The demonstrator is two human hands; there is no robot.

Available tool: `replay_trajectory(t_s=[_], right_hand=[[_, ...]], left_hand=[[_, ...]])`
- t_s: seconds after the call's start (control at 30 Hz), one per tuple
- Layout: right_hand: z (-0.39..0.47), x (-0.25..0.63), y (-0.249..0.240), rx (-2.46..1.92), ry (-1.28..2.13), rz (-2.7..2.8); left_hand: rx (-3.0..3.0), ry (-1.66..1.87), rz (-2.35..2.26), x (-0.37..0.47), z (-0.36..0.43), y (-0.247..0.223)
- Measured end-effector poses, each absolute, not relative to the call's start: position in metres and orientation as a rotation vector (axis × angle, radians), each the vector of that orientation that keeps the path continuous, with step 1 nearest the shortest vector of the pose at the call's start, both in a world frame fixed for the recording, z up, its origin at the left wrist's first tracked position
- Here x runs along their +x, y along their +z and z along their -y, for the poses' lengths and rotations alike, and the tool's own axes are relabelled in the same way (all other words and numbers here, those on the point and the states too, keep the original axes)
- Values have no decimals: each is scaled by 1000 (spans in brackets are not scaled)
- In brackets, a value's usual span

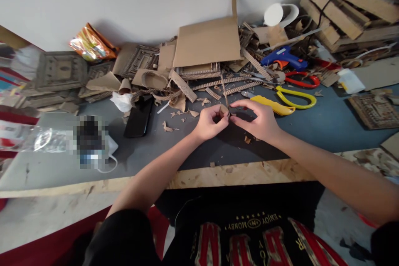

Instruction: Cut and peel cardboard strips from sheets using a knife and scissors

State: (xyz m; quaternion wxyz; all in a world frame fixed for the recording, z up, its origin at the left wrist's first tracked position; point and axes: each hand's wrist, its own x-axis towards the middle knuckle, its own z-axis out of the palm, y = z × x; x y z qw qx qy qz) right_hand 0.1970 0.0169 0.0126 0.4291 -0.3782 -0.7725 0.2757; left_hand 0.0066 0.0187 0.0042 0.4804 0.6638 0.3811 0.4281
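Observation:
Between my two hands, above the dark tabletop, is a thin cardboard strip (pixel 225 90) that points away from me. My left hand (pixel 213 122) pinches a piece at its near end, with fingers curled in. Thumb and fingertips of my right hand (pixel 257 118) close on the same end from the other side. Fingertips hide the exact join. Just beyond lie corrugated cardboard strips (pixel 243 87) and torn scraps (pixel 195 113). A yellow utility knife (pixel 273 104) lies right behind my right hand.
Yellow-handled scissors (pixel 297 99), red-handled scissors (pixel 302 80) and a blue glue gun (pixel 285 57) lie at the right. A large cardboard sheet (pixel 207 41) leans at the back. A black phone (pixel 139 117) rests at the left. Cardboard pieces (pixel 352 8) are stacked at the back right.

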Motion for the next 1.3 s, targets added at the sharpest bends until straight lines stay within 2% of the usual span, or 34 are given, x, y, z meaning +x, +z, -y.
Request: replay_trajectory(t_s=[0.37, 0.63, 1.3], right_hand=[[-18, 199, 11, -873, 594, 1867], [-24, 201, 11, -845, 580, 1967], [-31, 206, 8, -697, 668, 2115]], left_hand=[[1729, 1246, -1204, 14, -7, 0], [1953, 1298, -1126, 10, -13, -7], [1406, 1048, -955, 10, -19, -6]])
